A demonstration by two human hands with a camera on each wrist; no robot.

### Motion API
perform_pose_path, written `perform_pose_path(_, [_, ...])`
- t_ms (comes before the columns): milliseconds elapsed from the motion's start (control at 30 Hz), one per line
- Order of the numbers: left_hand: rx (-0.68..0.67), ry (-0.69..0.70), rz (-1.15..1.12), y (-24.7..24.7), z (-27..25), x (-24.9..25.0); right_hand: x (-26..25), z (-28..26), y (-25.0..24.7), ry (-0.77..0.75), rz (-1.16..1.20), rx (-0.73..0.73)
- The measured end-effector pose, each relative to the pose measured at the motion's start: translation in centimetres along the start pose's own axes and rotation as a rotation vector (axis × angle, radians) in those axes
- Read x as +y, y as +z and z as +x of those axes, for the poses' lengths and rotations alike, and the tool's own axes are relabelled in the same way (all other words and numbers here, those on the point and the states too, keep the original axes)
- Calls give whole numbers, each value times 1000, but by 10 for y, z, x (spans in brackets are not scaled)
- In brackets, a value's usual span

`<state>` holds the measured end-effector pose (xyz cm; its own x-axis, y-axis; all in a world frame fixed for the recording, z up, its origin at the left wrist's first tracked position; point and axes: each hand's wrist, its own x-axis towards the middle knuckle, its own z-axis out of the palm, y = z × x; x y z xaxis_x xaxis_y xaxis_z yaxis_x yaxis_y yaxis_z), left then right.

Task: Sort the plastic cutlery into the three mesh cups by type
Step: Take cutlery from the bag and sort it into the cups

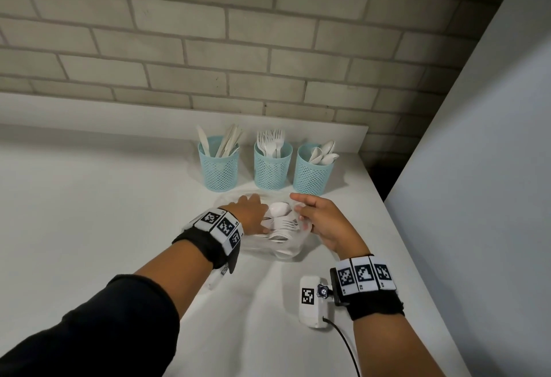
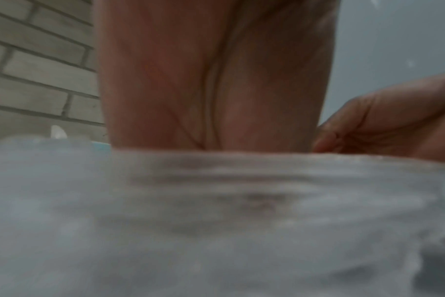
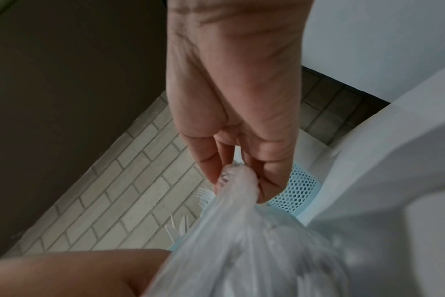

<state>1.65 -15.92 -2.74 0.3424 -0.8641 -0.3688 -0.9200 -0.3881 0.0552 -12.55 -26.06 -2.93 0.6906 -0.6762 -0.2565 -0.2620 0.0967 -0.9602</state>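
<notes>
Nearest me, a small white camera unit with a black square marker (image 1: 310, 302) lies on the white table (image 1: 89, 197), its black cable trailing toward me, just beside my right wrist.

Next out, a clear crumpled plastic bag (image 1: 286, 245) lies on the table between my hands. Loose white plastic cutlery (image 1: 280, 221) sits in its mouth: a spoon bowl on top, fork tines below it, more spoon bowls underneath.

My right hand (image 1: 325, 224) holds the bag's right edge; in the right wrist view my fingers (image 3: 208, 160) and thumb pinch a bunched fold of the film.

My left hand (image 1: 250, 212) reaches into the bag's mouth from the left, thumb alongside the cutlery. Fingertips hidden; cannot tell whether they are around a piece. Left wrist view is blurred, only palm and film.

Farther, near the grey brick wall (image 1: 208, 33), three upright light-blue mesh cups in a row: left cup with knives (image 1: 219, 168), middle cup with forks (image 1: 272, 168), right cup with spoons (image 1: 311, 172).
</notes>
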Motion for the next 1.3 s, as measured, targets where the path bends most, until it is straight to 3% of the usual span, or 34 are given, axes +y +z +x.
perform_pose_path(267, [267,89,63,7,-9,2,-2,1,-1,-28,16,37])
perform_pose_path(500, [341,87,120,8,-14,-2,-1,2,-2,-37,32,69])
perform_pose_path(600, [368,78,19,10,-16,-8,-2,2,-2,-44,46,74])
perform_pose_path(900, [423,197,-617,-1,-25,-18,-8,6,-1,-39,8,148])
perform_pose_path(1000, [426,204,-875,-15,-27,-16,-17,7,2,-115,-189,224])
perform_pose_path(1067, [385,184,-1165,-24,-28,-13,-27,6,7,-217,-387,286])
perform_pose_path(1167, [245,141,-1532,-31,-25,-11,-50,1,17,-356,-284,174])
perform_pose_path(1300, [144,136,-1789,-34,-22,-5,-72,3,31,-336,-46,-16])
